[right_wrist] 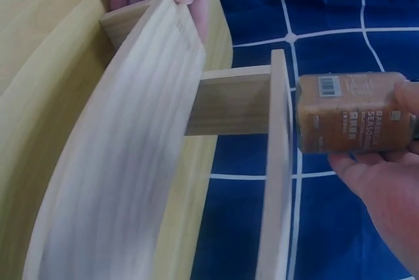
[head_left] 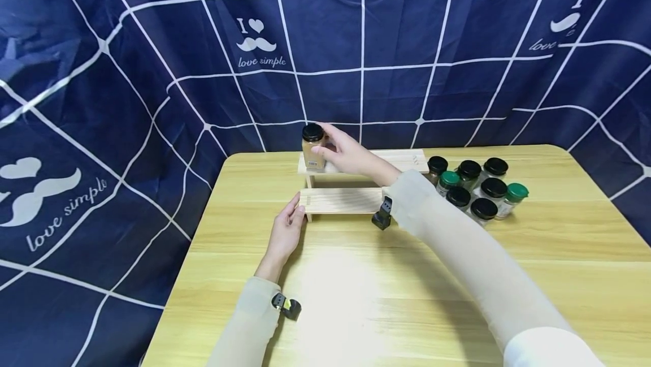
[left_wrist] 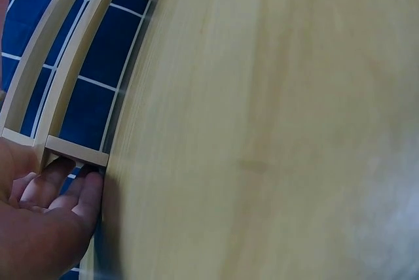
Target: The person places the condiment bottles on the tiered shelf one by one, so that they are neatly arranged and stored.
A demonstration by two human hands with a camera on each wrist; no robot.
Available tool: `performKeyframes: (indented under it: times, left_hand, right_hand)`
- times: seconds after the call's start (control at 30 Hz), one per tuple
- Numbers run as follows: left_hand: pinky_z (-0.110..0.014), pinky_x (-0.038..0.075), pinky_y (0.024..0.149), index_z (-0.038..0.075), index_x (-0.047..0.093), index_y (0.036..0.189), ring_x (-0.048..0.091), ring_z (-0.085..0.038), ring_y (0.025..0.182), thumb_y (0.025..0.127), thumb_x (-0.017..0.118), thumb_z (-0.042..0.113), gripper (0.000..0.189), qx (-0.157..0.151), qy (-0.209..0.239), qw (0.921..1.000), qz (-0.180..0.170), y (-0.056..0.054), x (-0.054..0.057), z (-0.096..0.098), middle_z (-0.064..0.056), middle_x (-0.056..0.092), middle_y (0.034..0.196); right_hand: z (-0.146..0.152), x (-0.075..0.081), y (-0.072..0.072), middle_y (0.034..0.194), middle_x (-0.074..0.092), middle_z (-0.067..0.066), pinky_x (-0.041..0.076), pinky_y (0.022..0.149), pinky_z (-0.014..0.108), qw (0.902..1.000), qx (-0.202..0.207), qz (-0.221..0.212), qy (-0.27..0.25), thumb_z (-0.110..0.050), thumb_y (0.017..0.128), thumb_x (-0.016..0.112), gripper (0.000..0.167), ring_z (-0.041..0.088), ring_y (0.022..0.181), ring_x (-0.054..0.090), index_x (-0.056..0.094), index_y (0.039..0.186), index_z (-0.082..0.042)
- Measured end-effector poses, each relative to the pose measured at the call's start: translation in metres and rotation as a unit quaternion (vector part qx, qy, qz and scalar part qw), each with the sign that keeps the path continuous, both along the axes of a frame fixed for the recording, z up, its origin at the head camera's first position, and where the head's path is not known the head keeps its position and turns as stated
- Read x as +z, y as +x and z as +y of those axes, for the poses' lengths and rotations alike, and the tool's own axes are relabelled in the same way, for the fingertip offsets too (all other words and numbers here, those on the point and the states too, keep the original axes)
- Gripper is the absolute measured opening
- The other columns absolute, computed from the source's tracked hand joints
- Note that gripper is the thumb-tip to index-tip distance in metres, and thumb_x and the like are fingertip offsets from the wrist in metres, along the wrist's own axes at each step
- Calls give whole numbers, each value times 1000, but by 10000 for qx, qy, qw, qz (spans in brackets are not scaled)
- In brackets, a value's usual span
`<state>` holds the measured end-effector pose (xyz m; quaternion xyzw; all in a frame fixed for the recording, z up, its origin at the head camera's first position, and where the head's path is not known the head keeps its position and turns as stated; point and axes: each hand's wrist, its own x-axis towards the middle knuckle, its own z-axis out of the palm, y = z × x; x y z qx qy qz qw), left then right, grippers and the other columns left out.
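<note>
A two-tier wooden rack (head_left: 346, 201) stands on the table, seen from above in the head view. My right hand (head_left: 347, 151) holds a seasoning jar (head_left: 313, 155) with a black lid and brown contents at the left end of the upper tier. In the right wrist view the jar (right_wrist: 350, 113) has its base right by the upper board (right_wrist: 278, 162); whether they touch I cannot tell. My left hand (head_left: 287, 234) grips the left end of the lower tier, thumb on top. Its fingers (left_wrist: 88, 201) curl by the rack's side piece in the left wrist view.
Several spice jars (head_left: 483, 208) with black or green lids stand grouped at the rack's right end. Behind the table (head_left: 244, 197) and along its left hangs a blue curtain (head_left: 325, 39) with white lines.
</note>
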<state>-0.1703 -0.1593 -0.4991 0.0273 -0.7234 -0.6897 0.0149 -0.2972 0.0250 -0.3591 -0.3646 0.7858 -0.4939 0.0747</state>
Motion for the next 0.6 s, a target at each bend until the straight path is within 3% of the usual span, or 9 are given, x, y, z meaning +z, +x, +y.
performKeyframes:
  times: [0.33,0.6]
  left_hand:
    - [-39,46,122,8,38,163,47,-32,150,114,47,18,51,-9,-129,9999,-25,-2,-1,2,-21,45,162]
    - [-36,47,121,11,39,162,48,-30,150,113,48,20,51,50,-205,9997,-86,-1,0,0,-19,46,162]
  right_hand:
    - [7,-2,-4,152,52,22,52,120,47,9998,-136,-158,66,-7,106,61,63,35,137,57,33,161,0]
    - [24,1,4,155,52,24,46,126,50,9988,-377,-223,-226,-9,104,66,67,39,144,52,34,161,2]
